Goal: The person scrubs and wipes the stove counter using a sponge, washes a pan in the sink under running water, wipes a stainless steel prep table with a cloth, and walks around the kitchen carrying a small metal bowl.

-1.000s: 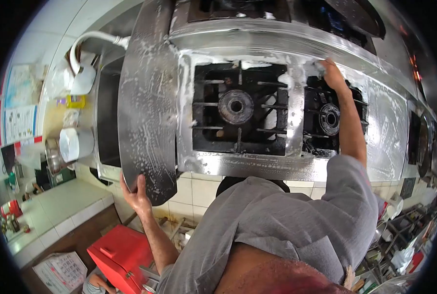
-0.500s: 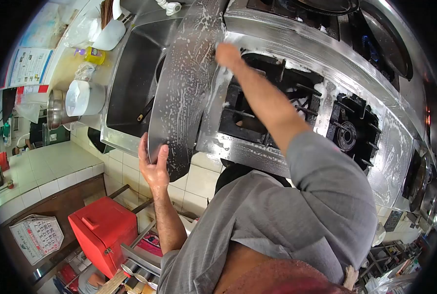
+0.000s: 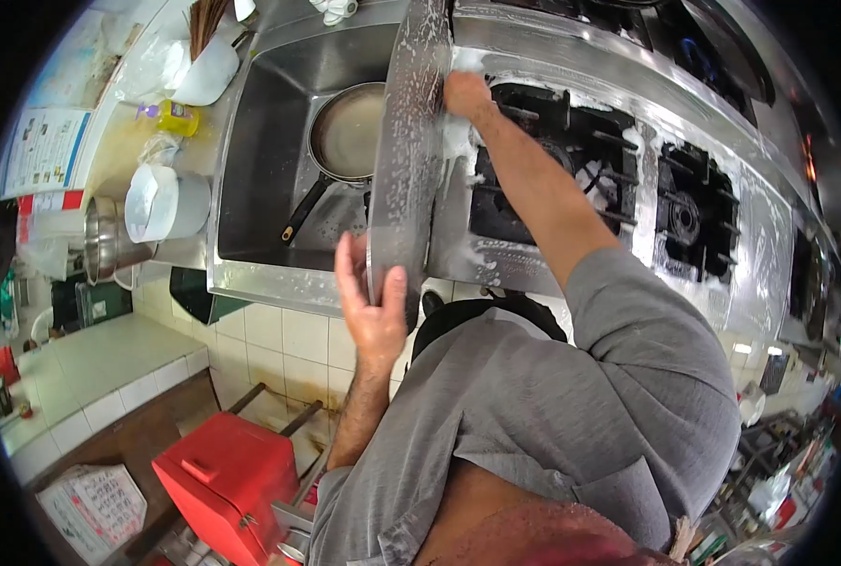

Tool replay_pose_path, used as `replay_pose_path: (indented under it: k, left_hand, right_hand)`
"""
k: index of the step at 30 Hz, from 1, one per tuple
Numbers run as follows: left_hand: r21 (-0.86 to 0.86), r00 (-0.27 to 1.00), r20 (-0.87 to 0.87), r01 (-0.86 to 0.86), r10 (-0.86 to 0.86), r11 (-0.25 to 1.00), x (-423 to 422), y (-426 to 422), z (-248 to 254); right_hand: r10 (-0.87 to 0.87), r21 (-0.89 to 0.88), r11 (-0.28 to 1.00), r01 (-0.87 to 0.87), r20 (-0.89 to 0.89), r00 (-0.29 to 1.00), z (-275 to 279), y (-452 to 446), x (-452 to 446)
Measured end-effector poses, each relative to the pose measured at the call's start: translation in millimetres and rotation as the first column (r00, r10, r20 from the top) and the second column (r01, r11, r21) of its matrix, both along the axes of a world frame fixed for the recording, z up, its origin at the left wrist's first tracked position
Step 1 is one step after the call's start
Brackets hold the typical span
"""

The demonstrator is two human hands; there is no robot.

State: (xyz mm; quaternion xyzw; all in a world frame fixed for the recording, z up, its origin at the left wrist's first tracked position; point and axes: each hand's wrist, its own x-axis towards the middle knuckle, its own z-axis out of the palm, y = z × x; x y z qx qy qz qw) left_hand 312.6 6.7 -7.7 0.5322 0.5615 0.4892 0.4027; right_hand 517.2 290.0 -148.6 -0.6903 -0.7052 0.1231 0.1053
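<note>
A soapy stainless steel panel [image 3: 409, 141] stands between the sink and the stove. My left hand [image 3: 373, 316] grips its near edge, fingers on the sink side and thumb on the stove side. Farther back, my right hand [image 3: 466, 94] is closed low against the panel's stove side, where suds lie; whatever it may hold is hidden. Under my right forearm are black burner grates [image 3: 557, 160] on the foam-streaked stove top [image 3: 505, 274].
In the sink [image 3: 270, 123] sits a frying pan [image 3: 350, 132] with a dark handle. Left of it stand a white tub [image 3: 166, 203], a steel pot [image 3: 109, 236] and a yellow soap bottle [image 3: 177, 118]. A blue flame [image 3: 692, 52] burns at the back right. A red box [image 3: 227, 481] is below left.
The panel now appears narrower and more upright, tilted away from the sink, with my left hand farther right on its edge. More of the pan shows. My right hand stays low beside the panel.
</note>
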Motion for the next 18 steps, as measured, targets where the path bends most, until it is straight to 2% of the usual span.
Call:
replay_pose_path:
  k: [2,4,6,7,8,9,10,12,13,14,15,16,17,18]
  left_hand:
    - [0.019,0.992,0.005,0.125,-0.125,0.992,-5.1,1.8,1.0]
    - [0.046,0.968,0.017,0.25,-0.251,0.967,-10.1,4.7,-1.9]
    - [0.077,0.942,0.023,0.333,-0.335,0.94,-14.6,12.6,-3.5]
    - [0.194,0.931,-0.109,0.365,-0.349,0.911,-16.6,16.9,-4.5]
    - [0.303,0.912,-0.236,0.398,-0.336,0.866,-17.9,20.3,-4.9]
    - [0.347,0.891,-0.315,0.429,-0.327,0.834,-17.7,24.8,1.8]
    - [0.351,0.888,-0.314,0.437,-0.335,0.828,-17.0,27.9,5.4]
    - [0.442,0.84,-0.473,0.487,-0.266,0.753,-13.9,32.6,8.3]
    - [0.439,0.843,-0.463,0.487,-0.275,0.755,-13.9,34.5,7.0]
    - [0.431,0.839,-0.469,0.49,-0.276,0.758,-15.0,34.8,6.2]
    - [0.407,0.848,-0.445,0.478,-0.288,0.778,-15.3,35.1,5.7]
    - [0.38,0.857,-0.421,0.464,-0.296,0.8,-14.6,34.9,4.9]
    - [0.368,0.854,-0.43,0.463,-0.294,0.806,-13.7,34.6,4.1]
    - [0.355,0.849,-0.442,0.462,-0.289,0.813,-13.9,35.2,4.0]
  right_hand:
    - [0.009,-0.003,1.0,-0.009,-0.032,0.999,-0.4,-45.5,-17.7]
    - [-0.069,0.001,0.998,0.07,-0.125,0.99,6.0,-98.7,-41.0]
    - [-0.132,-0.028,0.991,0.129,-0.091,0.987,8.5,-158.5,-65.9]
    - [-0.17,-0.092,0.982,0.164,-0.066,0.983,3.7,-186.4,-80.2]
    - [-0.114,-0.192,0.976,0.099,-0.073,0.991,12.3,-214.4,-90.1]
    - [-0.114,-0.198,0.976,0.092,-0.103,0.988,18.7,-233.8,-99.8]
    - [-0.123,-0.195,0.976,0.102,-0.101,0.987,21.5,-230.6,-101.4]
    - [-0.18,-0.214,0.964,0.155,-0.1,0.979,23.2,-216.1,-98.2]
    - [-0.188,-0.118,0.977,0.178,-0.081,0.979,11.8,-185.7,-85.1]
    - [-0.185,0.059,0.981,0.187,-0.026,0.982,-10.3,-147.8,-66.9]
    - [-0.229,0.127,0.964,0.235,-0.054,0.972,-8.7,-110.5,-51.8]
    - [-0.165,0.127,0.978,0.168,-0.031,0.986,-9.8,-73.4,-31.7]
    - [-0.291,0.161,0.943,0.291,-0.024,0.956,0.5,-49.3,-27.0]
    - [-0.247,0.061,0.967,0.248,-0.026,0.969,-8.2,-20.9,-16.3]
